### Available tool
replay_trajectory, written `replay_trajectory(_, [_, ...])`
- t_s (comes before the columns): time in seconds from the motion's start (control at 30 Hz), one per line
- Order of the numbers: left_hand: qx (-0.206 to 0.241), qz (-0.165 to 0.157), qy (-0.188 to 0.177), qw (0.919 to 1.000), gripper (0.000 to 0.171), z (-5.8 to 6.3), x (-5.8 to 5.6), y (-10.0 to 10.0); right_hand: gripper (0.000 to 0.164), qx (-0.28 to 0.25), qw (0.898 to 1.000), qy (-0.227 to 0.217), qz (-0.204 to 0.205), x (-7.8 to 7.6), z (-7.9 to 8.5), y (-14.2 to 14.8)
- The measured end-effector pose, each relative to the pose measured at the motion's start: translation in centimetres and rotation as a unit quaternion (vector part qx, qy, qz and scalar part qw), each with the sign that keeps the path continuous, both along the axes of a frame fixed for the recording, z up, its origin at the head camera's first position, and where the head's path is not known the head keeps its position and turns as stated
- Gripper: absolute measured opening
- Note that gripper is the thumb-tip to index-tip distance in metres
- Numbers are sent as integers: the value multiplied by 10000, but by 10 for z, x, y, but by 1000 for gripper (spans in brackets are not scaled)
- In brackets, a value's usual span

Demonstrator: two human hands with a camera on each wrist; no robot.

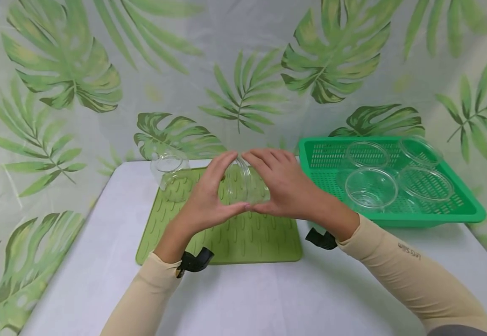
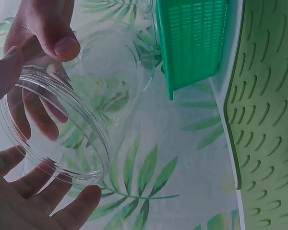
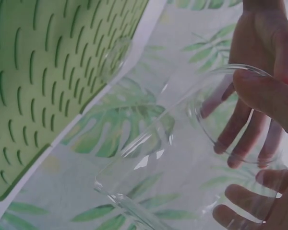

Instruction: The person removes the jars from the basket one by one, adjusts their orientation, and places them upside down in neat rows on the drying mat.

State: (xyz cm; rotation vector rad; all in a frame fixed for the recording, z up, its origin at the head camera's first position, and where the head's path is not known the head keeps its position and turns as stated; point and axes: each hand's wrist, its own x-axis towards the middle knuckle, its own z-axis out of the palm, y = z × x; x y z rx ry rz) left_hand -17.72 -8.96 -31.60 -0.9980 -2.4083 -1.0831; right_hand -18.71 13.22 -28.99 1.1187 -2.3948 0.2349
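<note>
Both hands hold clear round bowls, on their sides, above the green ridged mat (image 1: pixel 230 238). Their rims (image 1: pixel 243 175) meet between the two palms, and I cannot tell how many pieces there are. My left hand (image 1: pixel 205 200) curves its fingers and thumb round the left side. Opposite it, my right hand (image 1: pixel 283 184) grips the right side, with both thumb tips meeting at the near edge. The left wrist view shows several ridged edges on the clear rim (image 2: pixel 77 100). In the right wrist view, the clear wall (image 3: pixel 134 153) reaches away from my fingers.
Another clear bowl (image 1: pixel 169 175) stands on the mat's far left corner. To the right, a green slotted basket (image 1: pixel 432 217) holds several clear bowls (image 1: pixel 371 189). A white cloth covers the table (image 1: pixel 251 294); a leaf-patterned curtain (image 1: pixel 247 93) hangs behind.
</note>
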Motion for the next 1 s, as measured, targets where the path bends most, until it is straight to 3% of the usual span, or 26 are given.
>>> replay_trajectory(0.43, [363, -164, 23, 9992, 90, -3, 2, 3, 106, 50, 9997, -220, -58, 3, 1, 7])
replay_trajectory(0.6, [540, -226, 79, 9983, 90, 1, 3, 0, 104, -550, 9936, -982, 36, 1, 8, 26])
replay_trajectory(0.7, [662, -211, 109, 9975, 91, 4, 4, -2, 97, -1321, 9742, -1818, 191, -2, 10, 45])
replay_trajectory(0.8, [783, -193, 94, 9967, 91, 6, 5, -4, 85, -2018, 9428, -2626, 368, -5, 10, 62])
replay_trajectory(0.93, [897, -172, 36, 9958, 91, 5, 6, -6, 71, -2437, 9127, -3249, 447, -7, 6, 74])
replay_trajectory(1.0, [935, -172, 20, 9955, 91, 5, 6, -7, 67, -2542, 9046, -3392, 455, -7, 4, 75])
